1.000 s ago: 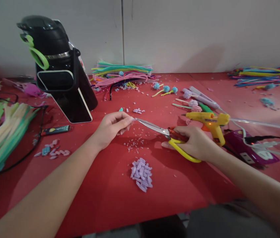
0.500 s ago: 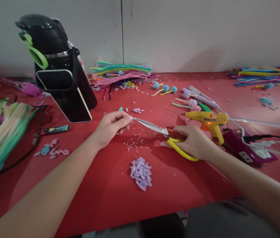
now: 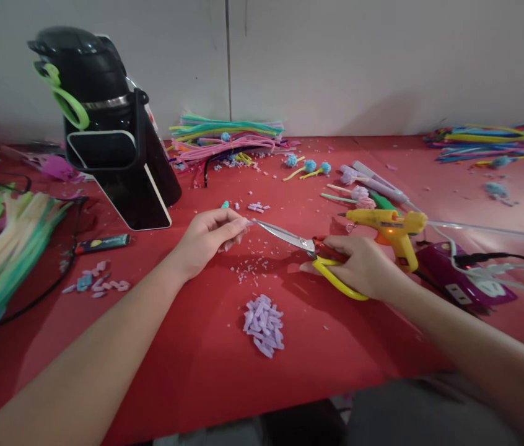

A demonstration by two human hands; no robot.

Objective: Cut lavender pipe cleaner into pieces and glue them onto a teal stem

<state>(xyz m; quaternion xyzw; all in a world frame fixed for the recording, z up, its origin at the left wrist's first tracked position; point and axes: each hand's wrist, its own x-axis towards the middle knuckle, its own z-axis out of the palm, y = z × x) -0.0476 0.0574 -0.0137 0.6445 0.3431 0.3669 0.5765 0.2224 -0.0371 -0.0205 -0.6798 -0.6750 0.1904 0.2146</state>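
One pair of scissors (image 3: 285,235) points toward a tiny scrap (image 3: 250,222) above a red tabletop (image 3: 336,353).
The left hand (image 3: 210,240) pinches the scrap, apparently lilac; the right hand (image 3: 359,266) grips the scissors' handles (image 3: 343,288).

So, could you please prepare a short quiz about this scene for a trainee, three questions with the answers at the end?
1. What does the right hand hold?
2. True or false: the lilac pile lies nearer to the front edge of the table than the glue gun does.
3. In the picture, where is the bottle? (a) right of the glue gun; (b) on the lilac pile; (c) left of the glue gun.

Key: 1. Scissors. 2. True. 3. c.
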